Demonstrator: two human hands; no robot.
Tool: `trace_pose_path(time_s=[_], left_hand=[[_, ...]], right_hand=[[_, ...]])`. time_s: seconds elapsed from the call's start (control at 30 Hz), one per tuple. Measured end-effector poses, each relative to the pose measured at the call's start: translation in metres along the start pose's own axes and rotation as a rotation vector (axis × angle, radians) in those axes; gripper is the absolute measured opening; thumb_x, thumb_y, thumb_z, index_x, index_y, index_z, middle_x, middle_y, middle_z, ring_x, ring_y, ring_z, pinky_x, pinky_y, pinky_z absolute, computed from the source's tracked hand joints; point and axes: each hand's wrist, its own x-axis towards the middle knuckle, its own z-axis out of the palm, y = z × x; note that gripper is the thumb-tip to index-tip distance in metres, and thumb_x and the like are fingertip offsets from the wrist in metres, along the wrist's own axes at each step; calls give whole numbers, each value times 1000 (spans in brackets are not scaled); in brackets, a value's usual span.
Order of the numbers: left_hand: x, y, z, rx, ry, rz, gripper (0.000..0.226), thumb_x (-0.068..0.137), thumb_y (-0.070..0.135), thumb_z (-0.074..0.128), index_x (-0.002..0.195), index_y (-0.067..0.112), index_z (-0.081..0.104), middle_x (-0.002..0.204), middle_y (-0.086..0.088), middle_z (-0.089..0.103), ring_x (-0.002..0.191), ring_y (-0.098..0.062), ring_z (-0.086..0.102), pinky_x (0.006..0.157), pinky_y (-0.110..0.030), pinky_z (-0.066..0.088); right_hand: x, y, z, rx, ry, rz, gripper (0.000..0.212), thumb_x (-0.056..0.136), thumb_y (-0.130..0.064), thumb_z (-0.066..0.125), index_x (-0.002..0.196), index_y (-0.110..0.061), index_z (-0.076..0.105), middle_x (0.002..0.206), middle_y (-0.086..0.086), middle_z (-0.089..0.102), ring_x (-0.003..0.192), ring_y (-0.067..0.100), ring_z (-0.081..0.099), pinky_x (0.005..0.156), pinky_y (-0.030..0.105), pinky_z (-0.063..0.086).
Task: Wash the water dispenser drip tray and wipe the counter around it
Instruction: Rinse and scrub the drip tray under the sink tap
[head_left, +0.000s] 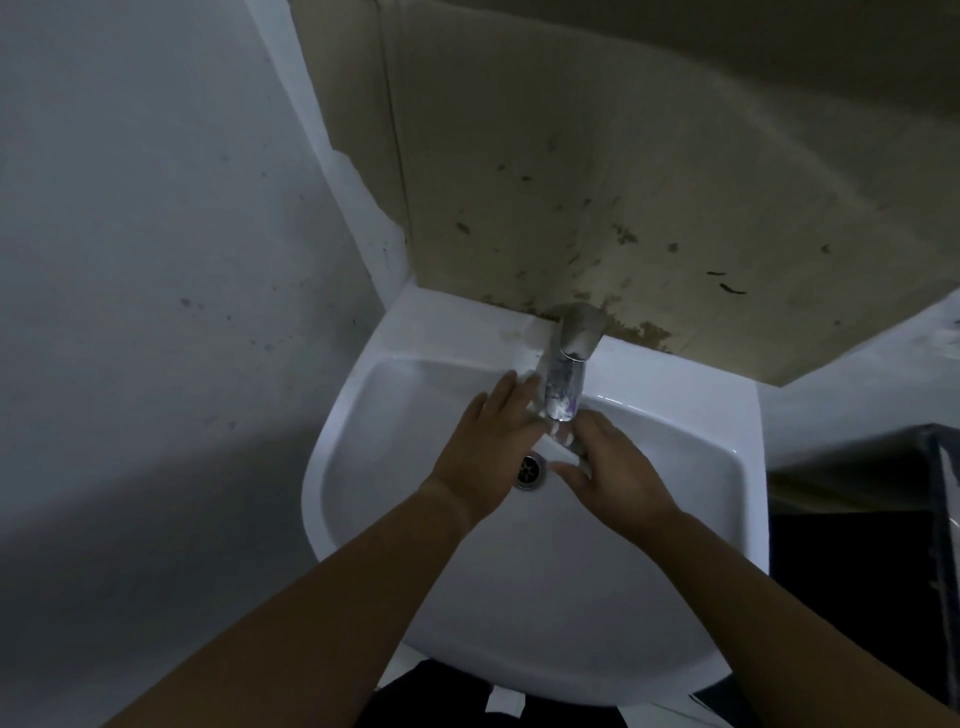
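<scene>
Both hands are over a white sink (675, 467), right under the chrome tap (569, 364). Between them is a small white drip tray (558, 453), mostly hidden by the fingers and the spout. My left hand (488, 441) grips its left side, fingers pointing toward the tap. My right hand (618, 467) holds its right and near edge. Water seems to run from the spout onto the tray, though the blur makes this hard to confirm. The metal drain (530, 470) shows just below the left hand.
A stained beige wall panel (597, 182) rises behind the tap. A grey-white wall (156, 260) closes off the left. A dark object (872, 493) stands to the right of the sink. Dark clothing (431, 696) shows under the sink's near rim.
</scene>
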Motion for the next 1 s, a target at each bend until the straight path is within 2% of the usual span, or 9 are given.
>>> trace_pose_path(time_s=[0.07, 0.13, 0.2, 0.3, 0.5, 0.67, 0.73, 0.83, 1.0], left_hand=[[4, 2, -5, -18, 30, 5, 56, 80, 1, 60, 131, 23, 55, 151, -4, 39, 138, -28, 36, 101, -40, 43], [6, 1, -9, -26, 36, -4, 53, 78, 1, 61, 127, 19, 57, 147, -3, 43, 133, -22, 42, 92, -36, 47], [5, -2, -9, -42, 36, -12, 46, 78, 0, 60, 121, 16, 59, 145, -4, 47, 131, -22, 44, 91, -37, 47], [2, -3, -8, -55, 36, -21, 41, 78, 2, 62, 116, 16, 61, 140, -4, 50, 130, -24, 45, 94, -38, 44], [-2, -5, -9, -2, 12, -62, 30, 81, 5, 68, 109, 12, 64, 132, -10, 58, 123, -31, 52, 92, -42, 44], [-3, -10, -7, 38, -38, -38, 26, 72, 2, 76, 95, 8, 66, 118, -13, 66, 117, -40, 58, 75, -43, 51], [-3, -11, -8, 40, -32, -38, 29, 67, 1, 79, 92, 9, 66, 116, -13, 67, 113, -39, 60, 74, -42, 52], [-5, -13, -10, 59, -12, -21, 30, 69, 3, 79, 95, 9, 66, 119, -12, 66, 112, -36, 60, 73, -42, 52], [-8, -17, -7, 70, 0, -19, 31, 68, 4, 79, 94, 10, 65, 118, -10, 64, 108, -32, 60, 70, -40, 54]], right_hand=[[0, 2, -2, 27, -24, 46, 52, 85, -38, 69, 127, -25, 41, 115, -3, 61, 95, 23, 63, 78, 43, 54], [1, 4, -3, 41, -43, 64, 55, 87, -37, 68, 129, -27, 35, 118, 0, 62, 100, 24, 63, 82, 44, 53], [0, 5, -1, -31, -67, 18, 52, 90, -35, 64, 133, -28, 36, 127, 2, 56, 108, 26, 58, 88, 44, 49], [1, 5, 3, -100, -94, -25, 57, 93, -32, 60, 144, -35, 34, 138, 6, 47, 117, 29, 51, 95, 46, 46], [2, -3, 5, -149, -94, -80, 55, 93, -28, 58, 143, -40, 40, 140, 2, 48, 121, 29, 50, 92, 47, 45], [3, -11, -3, 15, -41, -114, 48, 82, -18, 72, 126, -34, 61, 130, -8, 63, 113, 21, 60, 88, 40, 52], [1, -11, -3, 39, -22, -81, 51, 79, -20, 75, 127, -31, 60, 128, -6, 65, 111, 20, 62, 88, 37, 53], [-3, -8, -2, 48, -16, 29, 56, 79, -32, 78, 127, -30, 48, 114, -4, 67, 98, 19, 63, 79, 34, 53], [0, -3, -6, -184, -8, -176, 54, 77, -37, 76, 125, -25, 55, 120, 0, 64, 103, 23, 61, 84, 34, 49]])
